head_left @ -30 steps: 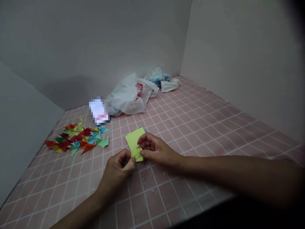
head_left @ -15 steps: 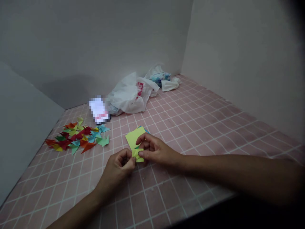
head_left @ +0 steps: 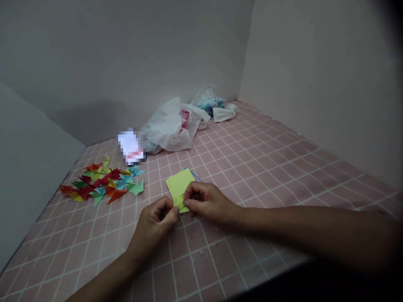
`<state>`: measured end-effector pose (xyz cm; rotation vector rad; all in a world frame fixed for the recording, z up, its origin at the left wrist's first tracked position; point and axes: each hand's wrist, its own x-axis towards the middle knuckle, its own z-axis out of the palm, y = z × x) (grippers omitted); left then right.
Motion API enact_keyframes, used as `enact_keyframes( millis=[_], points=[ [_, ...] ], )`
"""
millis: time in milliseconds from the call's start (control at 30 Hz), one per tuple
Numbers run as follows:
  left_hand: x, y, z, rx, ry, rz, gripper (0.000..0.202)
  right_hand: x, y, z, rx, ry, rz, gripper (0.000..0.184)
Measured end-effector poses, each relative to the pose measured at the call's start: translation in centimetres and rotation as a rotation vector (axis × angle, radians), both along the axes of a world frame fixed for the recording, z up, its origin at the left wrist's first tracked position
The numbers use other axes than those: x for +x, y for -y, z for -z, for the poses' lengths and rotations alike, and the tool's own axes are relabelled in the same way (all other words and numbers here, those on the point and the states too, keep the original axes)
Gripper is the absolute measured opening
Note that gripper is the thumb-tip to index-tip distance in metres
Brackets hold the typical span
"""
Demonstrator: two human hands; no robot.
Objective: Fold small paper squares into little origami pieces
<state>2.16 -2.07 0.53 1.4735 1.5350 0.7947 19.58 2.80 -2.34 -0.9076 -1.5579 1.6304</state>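
Between my fingertips is a small folded piece of yellow origami paper [head_left: 180,204]. My left hand [head_left: 158,217] pinches its left side with thumb and forefinger. On its right side, my right hand [head_left: 209,202] pinches it too, the other fingers curled in. Just beyond it lies a stack of square paper [head_left: 179,183], yellow on top, with blue and pink edges showing at its right. My right hand covers part of the stack. To the left is a pile of folded paper shapes [head_left: 103,180] in red, orange, yellow, green and light blue.
A phone [head_left: 130,147] with a lit, blurred screen stands behind the pile. Beside it is a crumpled white plastic bag [head_left: 171,126]. Farther back sit a blue-patterned pack [head_left: 211,105] and a white pouch [head_left: 225,114]. A pink checked cloth [head_left: 267,167] covers the table; walls rise around it.
My right fingers have come down and closed in on the folded yellow paper, whose flap now looks more slanted. My left hand has hardly moved.
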Motion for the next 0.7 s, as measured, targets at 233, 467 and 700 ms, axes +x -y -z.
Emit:
enact_keyframes(
  millis=[233, 467, 700],
  points=[
    [-0.36, -0.14, 0.08, 0.009, 0.001, 0.060, 0.026, -0.09, 0.12, 0.34, 0.014, 0.009, 0.028, 0.005],
    [-0.19, 0.00, 0.18, 0.014, -0.032, 0.042, 0.025, -0.16, 0.16, 0.61, 0.024, 0.001, 0.034, 0.006],
    [-0.12, 0.03, 0.05, -0.011, 0.022, 0.058, 0.027, -0.17, 0.26, 0.30, 0.018, 0.020, 0.062, 0.007]
  ],
)
